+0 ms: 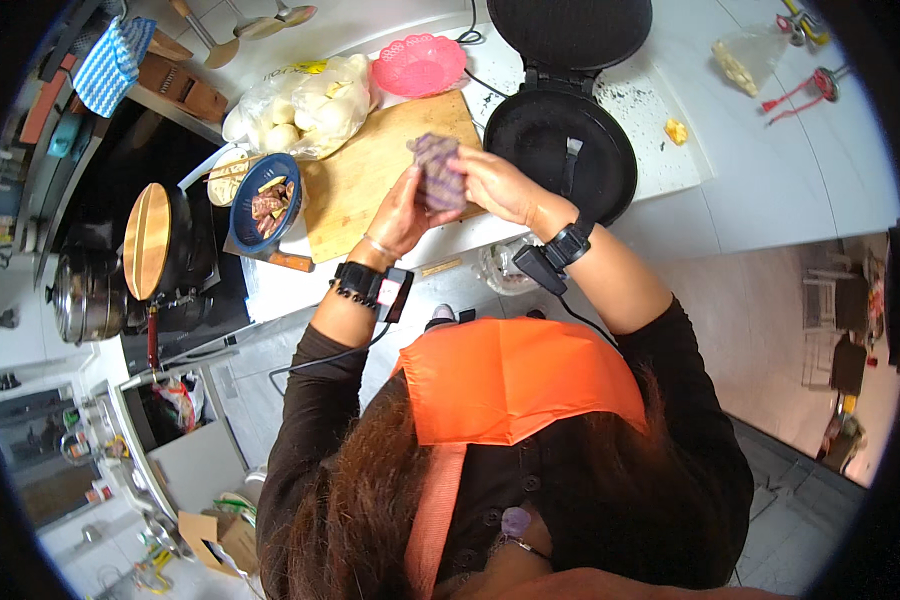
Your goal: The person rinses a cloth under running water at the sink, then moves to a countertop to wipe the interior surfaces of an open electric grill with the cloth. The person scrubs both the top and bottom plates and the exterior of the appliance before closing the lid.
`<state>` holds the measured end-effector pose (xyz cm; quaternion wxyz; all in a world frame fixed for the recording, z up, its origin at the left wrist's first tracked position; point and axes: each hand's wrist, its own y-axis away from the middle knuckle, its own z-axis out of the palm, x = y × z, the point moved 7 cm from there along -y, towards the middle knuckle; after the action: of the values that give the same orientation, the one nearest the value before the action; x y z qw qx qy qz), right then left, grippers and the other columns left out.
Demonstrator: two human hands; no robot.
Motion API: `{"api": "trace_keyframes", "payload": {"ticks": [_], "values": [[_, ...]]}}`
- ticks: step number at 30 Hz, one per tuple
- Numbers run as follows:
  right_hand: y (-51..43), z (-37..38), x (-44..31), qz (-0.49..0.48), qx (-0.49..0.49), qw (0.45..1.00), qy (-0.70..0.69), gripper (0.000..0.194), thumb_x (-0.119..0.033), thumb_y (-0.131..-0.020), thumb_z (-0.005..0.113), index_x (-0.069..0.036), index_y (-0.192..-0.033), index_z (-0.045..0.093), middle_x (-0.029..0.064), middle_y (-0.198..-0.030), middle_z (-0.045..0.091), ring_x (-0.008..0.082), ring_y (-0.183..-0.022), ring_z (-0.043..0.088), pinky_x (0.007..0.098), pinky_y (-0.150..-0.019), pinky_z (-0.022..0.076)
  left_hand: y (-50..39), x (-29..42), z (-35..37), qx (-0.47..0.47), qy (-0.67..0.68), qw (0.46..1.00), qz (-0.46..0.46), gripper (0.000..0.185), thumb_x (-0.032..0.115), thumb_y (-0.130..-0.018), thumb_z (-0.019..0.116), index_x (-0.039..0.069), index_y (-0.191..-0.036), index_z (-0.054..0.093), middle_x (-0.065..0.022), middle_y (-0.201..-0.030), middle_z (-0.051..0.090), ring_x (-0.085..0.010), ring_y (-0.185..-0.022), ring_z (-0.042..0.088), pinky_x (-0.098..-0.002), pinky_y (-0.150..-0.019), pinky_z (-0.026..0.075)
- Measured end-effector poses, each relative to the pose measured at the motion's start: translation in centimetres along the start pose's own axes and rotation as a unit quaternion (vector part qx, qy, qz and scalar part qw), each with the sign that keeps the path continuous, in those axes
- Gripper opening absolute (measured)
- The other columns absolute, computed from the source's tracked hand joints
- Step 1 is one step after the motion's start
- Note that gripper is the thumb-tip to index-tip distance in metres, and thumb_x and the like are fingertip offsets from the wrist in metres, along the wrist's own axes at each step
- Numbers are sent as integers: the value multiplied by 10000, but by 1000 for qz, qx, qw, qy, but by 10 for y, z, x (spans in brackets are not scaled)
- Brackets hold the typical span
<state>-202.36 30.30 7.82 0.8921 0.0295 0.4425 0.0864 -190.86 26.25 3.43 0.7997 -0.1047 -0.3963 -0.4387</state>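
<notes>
Between both hands, above the wooden cutting board [367, 180], is a purple-and-grey striped cloth [440, 174]. My left hand [401, 217] grips its lower left side, with the thumb laid against it. On the upper right side, my right hand [499, 184] pinches the cloth with thumb and fingers. Just right of the board stands a black electric griddle [525, 165] with its lid [570, 34] raised. A dark strip-like utensil with a pale end [572, 154] lies in its pan. Left of the board, a blue bowl [241, 225] holds pieces of meat.
A knife handle [291, 261] sticks out below the blue bowl. Behind are a plastic bag of round white items [307, 105] and a pink plastic basket [420, 64]. A wooden-lidded pan [148, 240] and a steel pot [86, 292] stand left. A power cord [487, 84] runs behind the board.
</notes>
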Motion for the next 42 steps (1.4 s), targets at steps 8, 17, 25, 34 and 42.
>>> {"api": "trace_keyframes", "payload": {"ticks": [8,17,25,34,42], "values": [[114,-239,-85,-29,294,771,564,492,-191,-865,646,12,-1296,524,228,-1252,552,342,-1152,557,363,-989,443,55,50,-191,424,-490,752,122,255,69,-861,510,-14,-1084,600,-159,-1021,693,-280,-939,665,-365,-853,517],[149,-345,-86,79,414,660,622,563,-303,-834,682,-9,-1282,510,268,-1296,496,414,-1178,513,442,-991,435,-60,-78,-132,359,-779,500,118,441,141,-889,545,143,-1329,529,-220,-1390,473,-390,-1322,404,-454,-1072,374],[158,-363,-44,143,361,852,350,456,-23,-862,564,59,-1292,436,230,-1100,614,303,-846,685,368,-553,610,-104,15,-107,435,-628,636,109,259,260,-932,539,40,-1024,640,-212,-908,692,-377,-836,673,-460,-736,523],[135,-282,-122,-210,221,551,777,421,-96,-812,625,-63,-1225,549,204,-955,587,393,-926,571,478,-824,486,-142,-20,39,276,-640,710,104,309,314,-926,591,16,-1007,595,-225,-773,668,-393,-701,662,-444,-628,524],[70,-287,-67,15,70,611,788,279,-116,-859,595,-60,-1126,537,258,-990,573,418,-856,624,459,-745,539,-164,-84,125,201,-759,611,104,259,283,-896,622,43,-990,597,-231,-807,653,-427,-754,630,-478,-658,503]]}}
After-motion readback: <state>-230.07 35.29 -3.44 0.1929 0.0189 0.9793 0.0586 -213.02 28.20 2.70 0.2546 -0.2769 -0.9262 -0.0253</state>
